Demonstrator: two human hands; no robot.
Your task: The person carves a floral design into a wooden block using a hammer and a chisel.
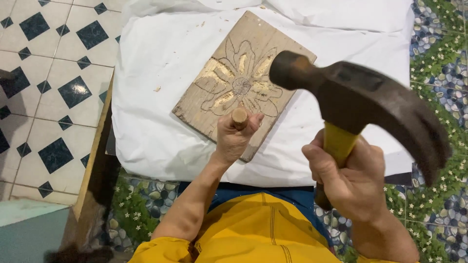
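The left hand point(234, 139) is closed around a chisel point(239, 117), of which only the round wooden butt shows above the fist; the blade is hidden behind the fingers, so where its edge meets the wood cannot be seen. The chisel stands near the lower edge of a board point(229, 53) that lies tilted on a white cloth point(151, 97) over the desk point(100, 146), with a flower outline point(241, 83) drawn on it and some petals already cut pale.

The right hand point(348, 182) is wrapped tight round the yellow handle of a claw hammer point(356, 97), raised close to the camera and blurred. Its striking face points left and away, toward the board, and the claw curves down to the right. The chisel butt lies to the lower left of the hammer face, well apart from it, and the chisel's long axis runs roughly up toward the camera (tilted slightly, as far as one can tell). The hammer head covers the board's right corner. Wood chips dot the cloth; the lower end of the handle is hidden by the palm.
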